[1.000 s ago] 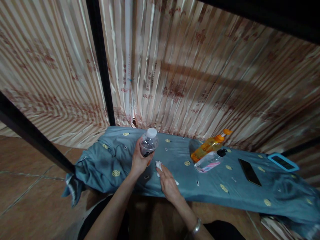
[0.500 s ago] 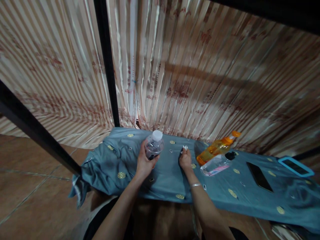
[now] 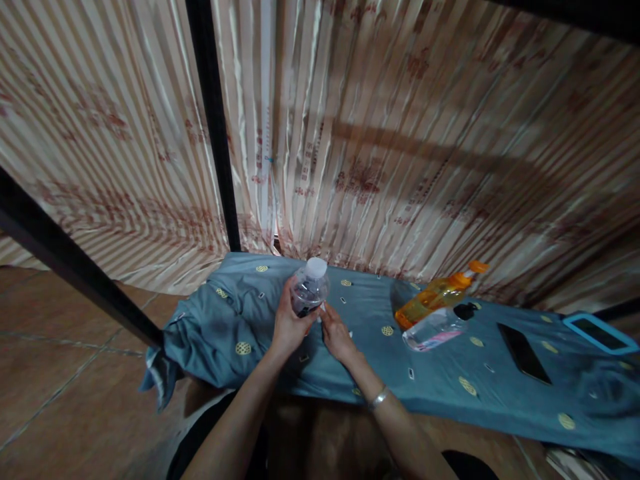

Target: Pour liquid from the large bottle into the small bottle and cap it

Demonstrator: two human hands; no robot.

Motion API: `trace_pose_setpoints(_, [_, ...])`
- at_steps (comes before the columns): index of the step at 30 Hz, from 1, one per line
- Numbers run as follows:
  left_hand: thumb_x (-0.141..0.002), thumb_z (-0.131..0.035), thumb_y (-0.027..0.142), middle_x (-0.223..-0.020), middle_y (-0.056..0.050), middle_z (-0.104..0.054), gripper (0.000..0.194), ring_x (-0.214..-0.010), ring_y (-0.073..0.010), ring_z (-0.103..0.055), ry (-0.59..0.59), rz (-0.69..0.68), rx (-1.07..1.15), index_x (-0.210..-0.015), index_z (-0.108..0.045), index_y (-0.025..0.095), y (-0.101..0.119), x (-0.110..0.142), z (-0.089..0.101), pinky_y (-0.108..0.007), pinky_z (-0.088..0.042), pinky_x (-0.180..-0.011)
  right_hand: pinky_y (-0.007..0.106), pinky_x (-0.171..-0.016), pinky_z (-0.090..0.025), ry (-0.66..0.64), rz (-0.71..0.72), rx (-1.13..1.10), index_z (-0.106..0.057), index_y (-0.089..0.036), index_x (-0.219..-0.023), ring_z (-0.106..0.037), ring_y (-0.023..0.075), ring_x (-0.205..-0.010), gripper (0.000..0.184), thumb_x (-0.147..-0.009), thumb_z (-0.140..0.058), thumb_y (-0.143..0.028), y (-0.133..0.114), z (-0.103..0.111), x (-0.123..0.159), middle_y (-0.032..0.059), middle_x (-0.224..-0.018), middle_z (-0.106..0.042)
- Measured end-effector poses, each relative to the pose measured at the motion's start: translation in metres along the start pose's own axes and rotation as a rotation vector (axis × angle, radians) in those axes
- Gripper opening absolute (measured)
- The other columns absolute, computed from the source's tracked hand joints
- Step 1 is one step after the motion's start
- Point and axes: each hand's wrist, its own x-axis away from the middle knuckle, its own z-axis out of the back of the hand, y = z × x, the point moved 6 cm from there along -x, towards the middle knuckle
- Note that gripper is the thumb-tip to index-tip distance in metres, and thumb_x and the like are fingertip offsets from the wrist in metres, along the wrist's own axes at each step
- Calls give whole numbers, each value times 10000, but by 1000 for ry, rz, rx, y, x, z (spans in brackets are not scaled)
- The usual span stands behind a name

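Observation:
My left hand (image 3: pixel 289 323) is wrapped round a clear plastic bottle (image 3: pixel 309 288) with a white cap, holding it upright over the blue-green cloth (image 3: pixel 200 340). Close against the bottle's right side is my right hand (image 3: pixel 337 335), a silvery bracelet on its wrist. Its fingers are closed on a crumpled white tissue (image 3: pixel 323 309), of which only small bits show. To the right, an orange bottle (image 3: pixel 433 299) with an orange pump top lies on the cloth. A clear bottle (image 3: pixel 434 330) with a black top and pink label lies in front of it.
Farther right on the cloth are a dark phone (image 3: pixel 524 353) and a light-blue framed device (image 3: pixel 600 333). Black posts (image 3: pixel 216 127) stand at the left. A striped curtain (image 3: pixel 360 133) hangs behind, and a tiled floor (image 3: pixel 65 360) lies below.
My right hand has moved left with the tissue, from the cloth to the bottle's right side. My left hand still holds the bottle in nearly the same place.

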Motion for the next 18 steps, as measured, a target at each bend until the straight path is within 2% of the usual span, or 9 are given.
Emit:
trace_pose_setpoints(3, [-629, -725, 197, -1285, -92, -525, 774, -1184, -249, -521, 2, -6, -18, -1312, -364, 217, 2, 0, 1, -420, -373, -1051, 483, -1025, -385, -53, 32, -28, -373, -241, -1320, -385, 218, -1279, 465, -866, -440, -316, -8, 13, 45, 94, -1399, -377])
trace_pose_setpoints(5, [-619, -729, 185, -1290, -87, -524, 788, -1175, -246, -528, 4, 3, -45, -1316, -364, 224, 1, 0, 2, -412, -374, -1047, 487, -1028, -384, -60, 22, -26, -365, -251, -1328, -381, 217, -1284, 472, -865, -443, -302, -1, 25, 74, 85, -1402, -377])
trace_pose_setpoints(7, [-619, -741, 203, -1274, -90, -535, 794, -1158, -248, -539, 19, 17, -59, -1318, -366, 225, -2, 0, 3, -410, -389, -1028, 498, -1033, -374, -18, -42, -5, -372, -253, -1324, -385, 218, -1280, 468, -865, -444, -304, 19, 38, 98, 82, -1393, -389])
trace_pose_setpoints(10, [-618, -751, 211, -1272, -86, -540, 815, -1167, -246, -535, 19, 10, -57, -1329, -355, 237, -6, 0, 3, -403, -388, -1029, 518, -1040, -353, 119, -212, 53, -392, -232, -1307, -369, 232, -1288, 462, -860, -450, -335, 64, 57, 118, 95, -1394, -377])
trace_pose_setpoints(13, [-619, -749, 201, -1291, -81, -529, 815, -1170, -243, -534, 15, 10, -54, -1330, -355, 245, -7, -1, 2, -397, -381, -1038, 518, -1035, -352, 234, -351, 105, -434, -215, -1267, -379, 234, -1275, 452, -846, -472, -376, 105, 65, 111, 97, -1385, -384])
trace_pose_setpoints(18, [-604, -739, 159, -1280, -76, -536, 818, -1161, -245, -535, 20, 27, -72, -1326, -363, 242, -2, 0, 2, -408, -376, -1038, 500, -1010, -371, 351, -471, 152, -466, -194, -1224, -422, 220, -1226, 452, -829, -497, -411, 143, 67, 54, 93, -1337, -430])
